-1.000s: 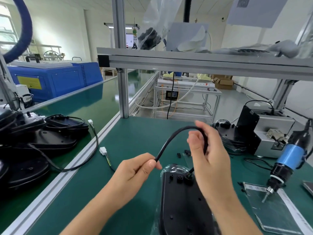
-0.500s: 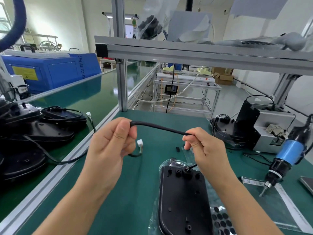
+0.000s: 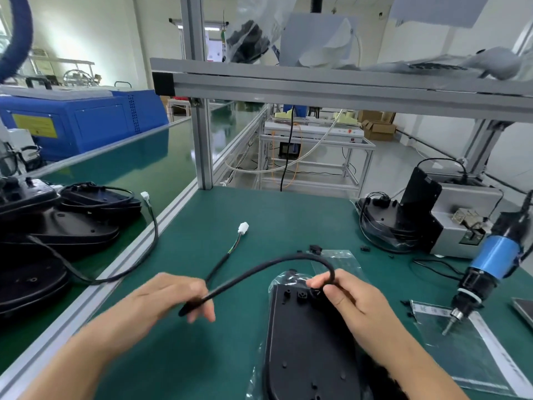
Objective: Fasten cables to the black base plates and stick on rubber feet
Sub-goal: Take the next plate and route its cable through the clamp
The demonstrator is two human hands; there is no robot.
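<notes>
Both hands pinch the cable point(image 3: 261, 268): left hand point(image 3: 170, 298) mid-length, right hand point(image 3: 346, 295) at the bend over the base plate point(image 3: 305, 342) on the desk point(image 3: 288, 215). Tugging with the left could pull the cable's end off the plate.

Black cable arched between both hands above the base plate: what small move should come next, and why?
Probably lower the right hand to press the black round cable down at the top end of the black oval base plate. The cable loops up from there to the left hand, its white connector lying loose on the green mat.
</notes>
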